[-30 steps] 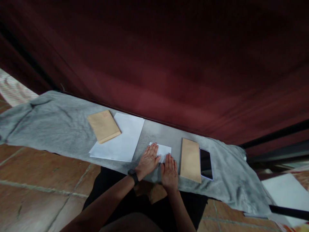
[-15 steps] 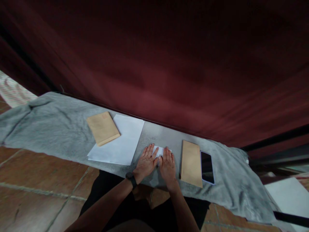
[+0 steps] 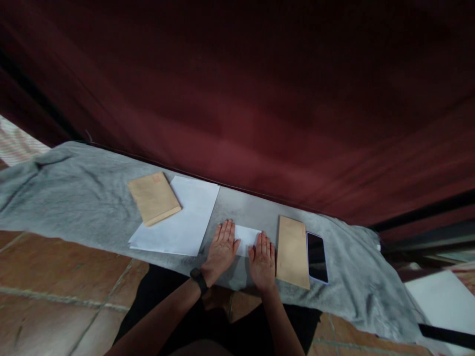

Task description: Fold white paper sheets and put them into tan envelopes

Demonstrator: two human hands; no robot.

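A small white piece of paper, apparently folded, lies on the grey cloth in front of me. My left hand rests flat over its left end, fingers stretched out and thumb pointing inward. Over the right end lies my right hand, also flat with its fingers extended. The middle of the paper shows between the two hands; its ends are hidden under them. A dark watch is on my left wrist.
Left of my hands are white sheets with brown envelopes partly on top. To the right lie another brown envelope and a phone. A dark red curtain hangs behind the cloth-covered surface. Tiled floor shows below.
My hands have moved apart, from the paper's middle toward its two ends. More of the white paper shows between them now.
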